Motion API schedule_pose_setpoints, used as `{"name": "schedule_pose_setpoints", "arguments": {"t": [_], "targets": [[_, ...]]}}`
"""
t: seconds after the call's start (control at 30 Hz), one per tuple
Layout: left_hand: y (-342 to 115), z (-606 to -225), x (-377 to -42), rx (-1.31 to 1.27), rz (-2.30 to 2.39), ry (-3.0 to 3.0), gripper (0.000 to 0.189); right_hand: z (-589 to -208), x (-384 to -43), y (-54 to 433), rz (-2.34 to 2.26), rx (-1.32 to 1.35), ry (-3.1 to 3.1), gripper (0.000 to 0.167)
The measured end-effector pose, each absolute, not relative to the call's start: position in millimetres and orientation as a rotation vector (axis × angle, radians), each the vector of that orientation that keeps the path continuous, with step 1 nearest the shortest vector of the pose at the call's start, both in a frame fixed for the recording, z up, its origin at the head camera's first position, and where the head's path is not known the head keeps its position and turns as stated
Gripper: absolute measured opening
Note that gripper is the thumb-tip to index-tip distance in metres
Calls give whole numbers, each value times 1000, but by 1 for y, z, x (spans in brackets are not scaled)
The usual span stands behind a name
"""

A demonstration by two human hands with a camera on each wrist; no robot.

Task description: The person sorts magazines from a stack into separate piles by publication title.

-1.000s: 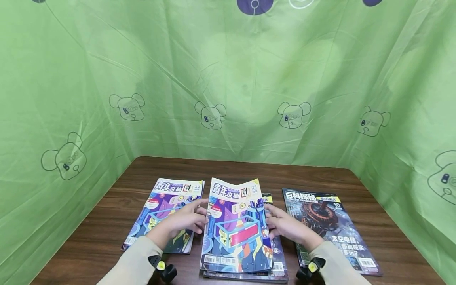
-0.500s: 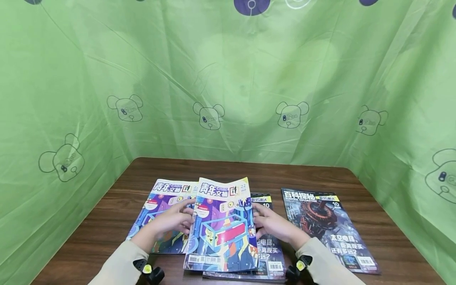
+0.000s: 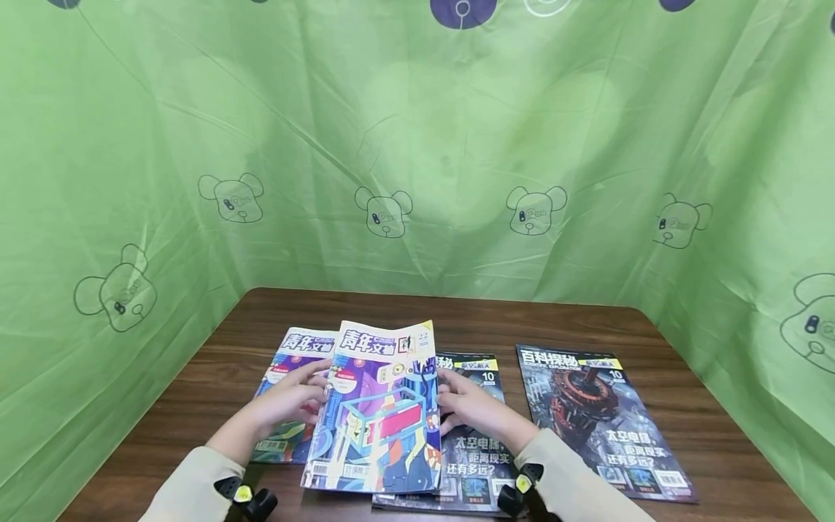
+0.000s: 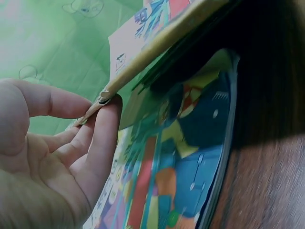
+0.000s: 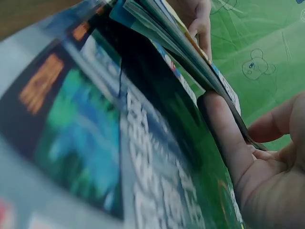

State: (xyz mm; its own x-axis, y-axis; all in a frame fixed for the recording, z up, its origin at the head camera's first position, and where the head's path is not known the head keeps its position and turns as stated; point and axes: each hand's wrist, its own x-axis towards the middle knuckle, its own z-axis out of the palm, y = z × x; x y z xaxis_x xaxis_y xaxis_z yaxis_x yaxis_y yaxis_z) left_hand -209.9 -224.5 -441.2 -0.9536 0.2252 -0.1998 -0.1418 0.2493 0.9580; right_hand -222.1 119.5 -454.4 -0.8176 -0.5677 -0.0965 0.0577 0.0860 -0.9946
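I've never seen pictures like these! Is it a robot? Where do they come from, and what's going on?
No robot here: these are a person's own two bare hands. The person wears a camera on the head, which gives the wide picture looking down at the table. Two more cameras sit on the wrists, so those pictures look very close and tilted.

The left hand and right hand each have a grip on one side edge of a bright magazine, holding it up. Partly beneath it lie a matching magazine on the left and a dark magazine in the middle. Another dark one lies apart on the right. Behind everything hangs a green cloth with bear faces.
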Motion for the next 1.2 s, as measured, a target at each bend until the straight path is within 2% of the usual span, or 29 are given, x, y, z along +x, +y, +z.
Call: {"name": "schedule_pose_setpoints", "arguments": {"t": [0.67, 1.2], "targets": [[-266, -436, -225, 20, 1733, 2296, 71, -451, -232, 68, -1821, -494, 1916, 68], [-295, -447, -231, -69, 1742, 2340, 66, -454, -237, 38, -1817, -487, 1905, 68]]}}
